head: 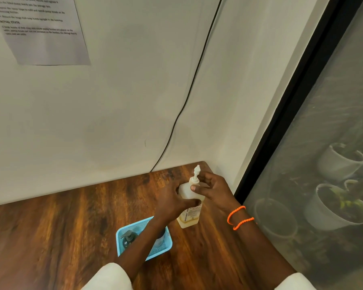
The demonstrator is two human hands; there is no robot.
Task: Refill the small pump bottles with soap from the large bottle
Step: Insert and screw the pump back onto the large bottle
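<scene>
Your left hand [172,200] grips the large bottle [190,203]; right fingers [197,187] pinch its shoulder — steady the base, twist the pump [196,173] off.

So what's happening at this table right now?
A person has both hands on a big pump bottle of yellowish soap standing upright on the wooden table. The left hand grips its body and the right hand holds its shoulder near the pump. A blue basket beside it holds a small dark pump bottle.
</scene>
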